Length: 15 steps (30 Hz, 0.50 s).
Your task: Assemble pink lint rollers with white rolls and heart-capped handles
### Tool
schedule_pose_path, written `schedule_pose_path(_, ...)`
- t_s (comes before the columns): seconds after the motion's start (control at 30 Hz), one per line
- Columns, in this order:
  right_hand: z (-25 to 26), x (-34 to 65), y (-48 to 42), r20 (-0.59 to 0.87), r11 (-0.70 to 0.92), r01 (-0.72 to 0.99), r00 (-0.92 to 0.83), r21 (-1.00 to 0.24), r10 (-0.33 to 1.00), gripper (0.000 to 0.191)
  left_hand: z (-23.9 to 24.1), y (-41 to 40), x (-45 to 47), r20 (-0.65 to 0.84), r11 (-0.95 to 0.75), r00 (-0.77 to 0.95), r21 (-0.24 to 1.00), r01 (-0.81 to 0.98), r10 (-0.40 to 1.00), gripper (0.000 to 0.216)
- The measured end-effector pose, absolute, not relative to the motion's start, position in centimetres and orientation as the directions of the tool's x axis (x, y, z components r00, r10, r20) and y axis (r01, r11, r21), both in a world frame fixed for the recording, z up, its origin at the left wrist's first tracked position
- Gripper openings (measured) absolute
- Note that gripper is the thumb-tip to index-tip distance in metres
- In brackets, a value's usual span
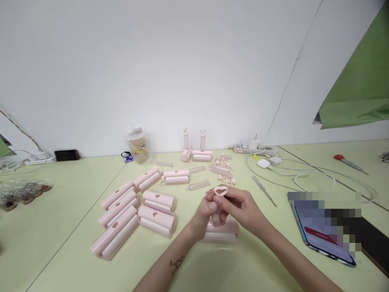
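My left hand (201, 215) is closed around a small translucent pink tube (215, 219). At the tube's upper end, my right hand (243, 205) pinches a pale pink heart-shaped loop cap (221, 190). Whether the cap is seated in the tube is hidden by the fingers. Just below both hands lies a pink roller case (223, 233) with a white strip, partly covered by them. More pink roller cases (156, 219) lie to the left, some with a dark pink mark. Loose heart-loop caps (225, 179) and clear tubes (199, 185) rest beyond my hands.
Two upright capped tubes (202, 140) stand at the wall. A bagged drink cup (139, 148) is back left. On the right are a screwdriver (263, 190), white cables (316, 174), a power strip (255, 150), a phone (325, 239) and a red-handled tool (349, 163).
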State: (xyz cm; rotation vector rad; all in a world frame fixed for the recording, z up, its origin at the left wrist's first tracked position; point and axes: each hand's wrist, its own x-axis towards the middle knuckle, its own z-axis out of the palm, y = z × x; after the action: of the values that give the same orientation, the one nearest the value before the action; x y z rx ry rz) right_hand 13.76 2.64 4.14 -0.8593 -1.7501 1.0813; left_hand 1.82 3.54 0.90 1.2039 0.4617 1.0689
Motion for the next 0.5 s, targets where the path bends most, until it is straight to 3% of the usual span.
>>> schedule_pose_path(0.1,4.2,13.5,2.4,0.313,0.358,0.06,-0.369,-0.932,0.875,0.027,1.5,3.1,2.7,0.179,-0.027,0.343,0.915,-0.403,0.922,0.057)
schedule_pose_path(0.23,4.3,13.2,2.3,0.379,0.417,0.073,-0.296,-0.906,0.877,0.025,1.8,2.6,4.2,0.074,-0.019,0.145,0.937,-0.349,0.987,0.042)
schedule_pose_path(0.5,4.4,13.2,2.3,0.46,0.511,0.12,-0.301,-0.851,0.836,0.019,1.6,2.6,4.5,0.103,-0.068,0.073,0.923,-0.379,0.992,0.021)
